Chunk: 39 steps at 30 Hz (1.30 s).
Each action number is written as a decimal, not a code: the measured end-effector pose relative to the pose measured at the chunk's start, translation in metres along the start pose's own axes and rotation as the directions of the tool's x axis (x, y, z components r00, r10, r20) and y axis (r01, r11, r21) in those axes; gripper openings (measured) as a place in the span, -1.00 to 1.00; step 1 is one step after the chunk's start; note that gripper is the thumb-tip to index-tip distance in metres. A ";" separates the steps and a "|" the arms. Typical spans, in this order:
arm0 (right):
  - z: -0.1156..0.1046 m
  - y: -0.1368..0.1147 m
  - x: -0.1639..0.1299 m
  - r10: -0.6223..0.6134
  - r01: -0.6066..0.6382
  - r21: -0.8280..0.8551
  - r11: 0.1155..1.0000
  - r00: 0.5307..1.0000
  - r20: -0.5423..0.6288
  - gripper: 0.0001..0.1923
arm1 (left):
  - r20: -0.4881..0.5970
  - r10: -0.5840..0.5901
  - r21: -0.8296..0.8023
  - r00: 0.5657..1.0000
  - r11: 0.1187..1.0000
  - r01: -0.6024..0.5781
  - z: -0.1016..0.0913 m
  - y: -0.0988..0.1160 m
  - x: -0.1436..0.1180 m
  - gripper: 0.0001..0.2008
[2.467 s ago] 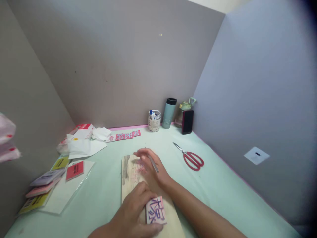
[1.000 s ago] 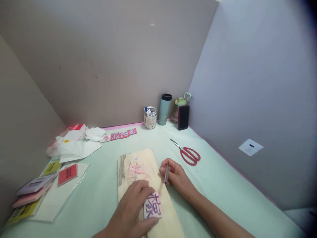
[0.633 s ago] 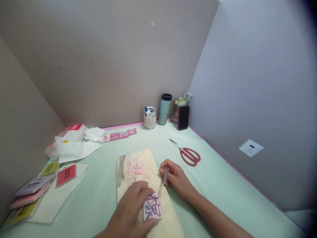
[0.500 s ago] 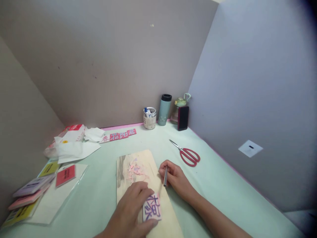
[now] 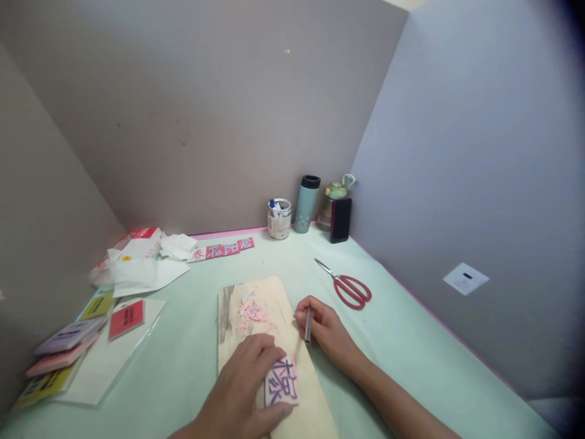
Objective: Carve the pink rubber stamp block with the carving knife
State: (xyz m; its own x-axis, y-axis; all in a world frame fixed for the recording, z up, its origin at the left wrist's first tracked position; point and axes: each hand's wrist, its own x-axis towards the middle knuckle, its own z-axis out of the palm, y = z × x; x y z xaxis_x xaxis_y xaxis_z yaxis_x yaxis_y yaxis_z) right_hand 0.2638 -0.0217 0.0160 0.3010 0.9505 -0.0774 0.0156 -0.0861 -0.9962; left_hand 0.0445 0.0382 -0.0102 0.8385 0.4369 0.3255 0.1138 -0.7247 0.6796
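A small pale pink carving block (image 5: 283, 384) with purple characters drawn or cut on it lies on a wooden board (image 5: 286, 305). My left hand (image 5: 244, 387) grips the block, thumb on its lower edge and fingers at its upper edge. Just right of the board, my right hand (image 5: 322, 326) is closed around a slim grey carving knife (image 5: 308, 326), its rear end pointing toward me and its tip hidden by the fingers. Pink and lilac shavings (image 5: 253, 310) are heaped on the board beyond my left hand.
Red-handled scissors (image 5: 350, 289) lie right of the board. A pen jar (image 5: 279, 221), tumbler (image 5: 307, 206), green-lidded jug (image 5: 337, 190) and upright phone (image 5: 340, 221) stand at the back. Finished-looking character tiles (image 5: 223, 250) lie back left, near tissues (image 5: 179, 245) and several colored blocks (image 5: 127, 319).
The view has shifted slightly, so everything sits a little further right. Both hands keep nearly the same pose on the block and knife.
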 end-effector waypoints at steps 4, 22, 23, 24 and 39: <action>-0.001 0.000 0.000 0.001 -0.001 -0.011 1.000 1.000 0.006 -0.61 | 0.071 -0.046 0.012 0.996 0.999 0.045 -0.009 0.012 0.005 -0.50; -0.003 0.004 0.000 -0.014 0.015 -0.063 0.998 1.000 0.018 -0.60 | 0.111 -0.122 -0.032 0.986 0.992 0.126 -0.012 0.017 0.008 -0.50; -0.003 0.005 0.000 -0.015 0.016 -0.064 0.998 1.000 0.019 -0.60 | 0.108 -0.123 -0.039 0.987 0.991 0.128 -0.012 0.017 0.008 -0.50; -0.003 0.005 0.000 -0.015 0.017 -0.065 0.998 1.000 0.019 -0.59 | 0.103 -0.125 -0.045 0.987 0.991 0.130 -0.012 0.016 0.008 -0.49; -0.001 0.001 0.000 0.009 -0.009 -0.074 0.997 1.000 0.004 -0.55 | 0.061 -0.111 -0.044 0.992 0.993 0.114 -0.007 0.008 0.005 -0.41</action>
State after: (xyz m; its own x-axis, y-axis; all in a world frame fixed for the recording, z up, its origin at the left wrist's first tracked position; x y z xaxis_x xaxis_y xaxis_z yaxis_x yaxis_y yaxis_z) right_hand 0.2649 -0.0223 0.0153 0.2976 0.9508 -0.0865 0.0839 -0.1163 -0.9897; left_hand 0.0457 0.0381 0.0015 0.8515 0.4817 0.2071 0.1854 -0.6462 0.7403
